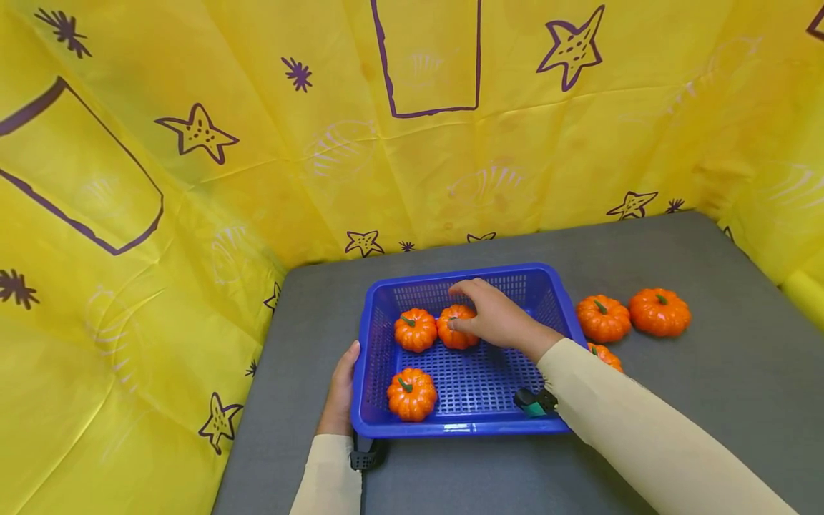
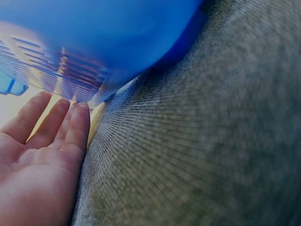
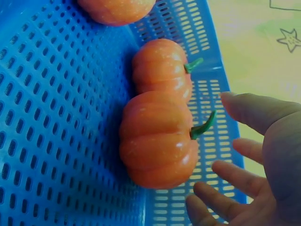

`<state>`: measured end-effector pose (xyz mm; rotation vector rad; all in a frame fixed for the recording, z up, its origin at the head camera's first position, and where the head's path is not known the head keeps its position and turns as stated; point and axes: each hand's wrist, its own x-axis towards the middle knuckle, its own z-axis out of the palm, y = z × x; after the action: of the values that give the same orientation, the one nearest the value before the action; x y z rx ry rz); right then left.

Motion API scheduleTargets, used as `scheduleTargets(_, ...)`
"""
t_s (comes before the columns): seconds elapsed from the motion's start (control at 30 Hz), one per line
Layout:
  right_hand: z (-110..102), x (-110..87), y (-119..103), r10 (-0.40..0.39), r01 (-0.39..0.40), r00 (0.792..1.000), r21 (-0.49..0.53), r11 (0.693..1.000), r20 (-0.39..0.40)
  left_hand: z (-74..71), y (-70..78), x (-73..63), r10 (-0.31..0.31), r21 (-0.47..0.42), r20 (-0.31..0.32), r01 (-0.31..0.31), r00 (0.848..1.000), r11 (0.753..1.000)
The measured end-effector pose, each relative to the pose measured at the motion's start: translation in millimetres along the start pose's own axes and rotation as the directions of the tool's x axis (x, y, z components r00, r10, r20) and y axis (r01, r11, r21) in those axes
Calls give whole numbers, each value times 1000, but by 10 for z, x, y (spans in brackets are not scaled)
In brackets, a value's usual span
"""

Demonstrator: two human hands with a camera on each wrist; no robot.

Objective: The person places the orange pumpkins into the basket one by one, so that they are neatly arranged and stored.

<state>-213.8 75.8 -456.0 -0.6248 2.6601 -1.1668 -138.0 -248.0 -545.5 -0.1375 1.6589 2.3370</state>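
Note:
A blue plastic basket (image 1: 463, 430) with slotted walls holds three small orange pumpkins with green stems. Two sit side by side along the far wall, a left pumpkin (image 1: 415, 332) and a right pumpkin (image 1: 453, 337); the front pumpkin (image 1: 412, 395) is at the near left. My right hand (image 1: 496, 315) hovers over the right one of the pair, partly covering it. In the right wrist view its fingers (image 3: 237, 176) are spread beside that pumpkin (image 3: 158, 143), with a gap between. Against the basket's left side rests my left hand (image 1: 341, 393), its fingers (image 2: 51, 120) extended to the slotted wall.
Outside the basket, to its right, a round pumpkin (image 1: 603, 319) and a wider pumpkin (image 1: 659, 312) stand on the grey table (image 1: 296, 322). A third pumpkin (image 1: 607, 357) is partly hidden behind my right sleeve. Yellow patterned cloth (image 1: 425, 164) hangs around the table.

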Motion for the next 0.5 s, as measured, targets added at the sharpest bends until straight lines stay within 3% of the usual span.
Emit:
scheduleTargets(0.3,-46,-4,4,-15,18,999,98,995,-30,-4,-2,-3,-2,-1,-12,2,1000,1000)
scheduleTargets(0.5,-123,-30,15,-4,11,999,211,977,-33,1,0,22,23,-19,19,-23,1000,1000)
